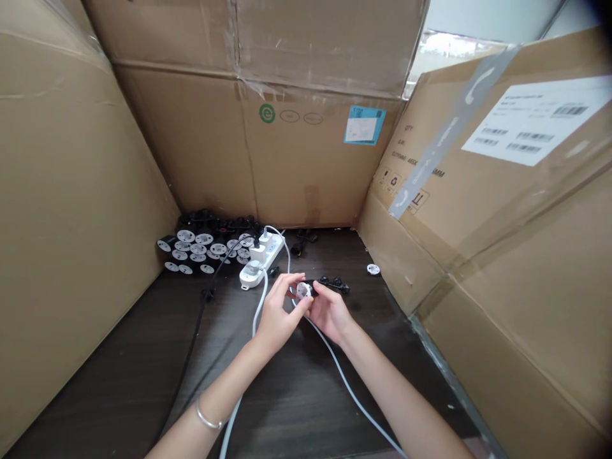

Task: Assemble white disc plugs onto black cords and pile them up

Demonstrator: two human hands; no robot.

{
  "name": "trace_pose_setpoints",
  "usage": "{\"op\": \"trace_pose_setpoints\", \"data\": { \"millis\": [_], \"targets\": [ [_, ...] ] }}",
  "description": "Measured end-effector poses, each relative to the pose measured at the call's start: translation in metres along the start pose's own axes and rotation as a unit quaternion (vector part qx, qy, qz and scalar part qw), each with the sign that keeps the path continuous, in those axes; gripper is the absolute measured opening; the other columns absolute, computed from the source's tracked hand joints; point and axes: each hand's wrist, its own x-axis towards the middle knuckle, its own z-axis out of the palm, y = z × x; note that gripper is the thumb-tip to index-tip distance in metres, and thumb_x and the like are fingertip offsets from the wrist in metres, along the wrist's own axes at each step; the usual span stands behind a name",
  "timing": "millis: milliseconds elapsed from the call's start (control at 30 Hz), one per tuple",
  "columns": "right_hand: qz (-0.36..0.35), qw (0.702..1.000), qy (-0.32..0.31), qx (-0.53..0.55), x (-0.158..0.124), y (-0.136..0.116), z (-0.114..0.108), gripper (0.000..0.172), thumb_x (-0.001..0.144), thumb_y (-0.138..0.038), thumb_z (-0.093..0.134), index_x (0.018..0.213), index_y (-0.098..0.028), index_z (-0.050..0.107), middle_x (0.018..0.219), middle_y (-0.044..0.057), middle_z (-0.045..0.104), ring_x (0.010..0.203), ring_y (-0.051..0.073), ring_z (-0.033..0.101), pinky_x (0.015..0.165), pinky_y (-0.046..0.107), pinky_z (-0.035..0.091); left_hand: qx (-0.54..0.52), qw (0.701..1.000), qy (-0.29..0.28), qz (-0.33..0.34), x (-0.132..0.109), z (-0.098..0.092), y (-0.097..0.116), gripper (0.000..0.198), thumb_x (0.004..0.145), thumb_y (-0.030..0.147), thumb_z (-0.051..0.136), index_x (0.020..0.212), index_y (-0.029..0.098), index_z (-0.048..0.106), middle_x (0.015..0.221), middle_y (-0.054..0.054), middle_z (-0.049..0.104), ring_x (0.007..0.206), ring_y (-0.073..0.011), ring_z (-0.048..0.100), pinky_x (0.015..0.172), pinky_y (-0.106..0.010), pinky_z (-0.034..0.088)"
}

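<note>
Between my two hands is a small black part with a round white disc face [303,290], held above the dark table. My left hand [281,311] grips the disc end, its thumb below and fingers above the rim. With its thumb on top, my right hand [331,312] holds the black body of the same part, which is mostly hidden by the fingers. Just beyond the right hand lie black pieces with rounded knobs [335,284]; whether they join the held part I cannot tell.
Several black parts with white disc faces [198,248] are stacked at the back left. A white power strip [262,260] with plugs stands beside them, its cables running forward. A loose white disc [373,269] lies at right. Cardboard boxes [306,172] wall the table.
</note>
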Motion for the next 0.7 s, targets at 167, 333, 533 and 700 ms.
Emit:
{"op": "trace_pose_setpoints", "data": {
  "millis": [167, 333, 533, 700],
  "targets": [
    [-0.003, 1.0, 0.001, -0.005, 0.0007, 0.0011, 0.0, 0.022, 0.067, -0.028, 0.066, 0.08, -0.014, 0.056, 0.078, 0.002, 0.063, 0.061, 0.01, 0.054, 0.06, 0.023, 0.043, -0.025, 0.999, 0.006, -0.035, 0.001, 0.0023, -0.0013, 0.034, 0.075, 0.021, 0.058, 0.109, 0.019, 0.05, 0.105, -0.006, 0.053, 0.094, -0.0144, 0.053, 0.079, -0.025, 0.046],
    [-0.017, 0.999, -0.005, -0.037, 0.0014, 0.0028, -0.0007, 0.024, 0.068, -0.03, 0.066, 0.083, -0.015, 0.057, 0.083, 0.004, 0.063, 0.071, 0.014, 0.058, 0.065, 0.026, 0.045, -0.113, 0.987, -0.004, -0.116, 0.0044, 0.0024, -0.0032, 0.043, 0.071, 0.022, 0.062, 0.111, 0.019, 0.047, 0.106, -0.007, 0.054, 0.093, -0.0147, 0.054, 0.073, -0.024, 0.047],
    [-0.017, 0.998, -0.017, -0.05, 0.0008, 0.0059, 0.0, 0.027, 0.07, -0.033, 0.065, 0.087, -0.014, 0.058, 0.083, 0.005, 0.062, 0.076, 0.016, 0.059, 0.068, 0.027, 0.046, -0.142, 0.979, -0.019, -0.146, 0.0074, 0.0022, -0.0033, 0.043, 0.066, 0.023, 0.065, 0.107, 0.017, 0.051, 0.107, -0.009, 0.054, 0.096, -0.0173, 0.054, 0.073, -0.025, 0.047],
    [-0.04, 0.996, -0.017, -0.084, -0.0007, 0.0081, 0.0008, 0.028, 0.07, -0.035, 0.067, 0.085, -0.013, 0.06, 0.079, 0.005, 0.062, 0.071, 0.014, 0.058, 0.065, 0.024, 0.045, -0.126, 0.977, -0.047, -0.162, 0.0065, 0.0015, -0.0041, 0.043, 0.067, 0.023, 0.065, 0.108, 0.017, 0.052, 0.112, -0.008, 0.053, 0.099, -0.0184, 0.053, 0.082, -0.029, 0.045]
  ]
}}
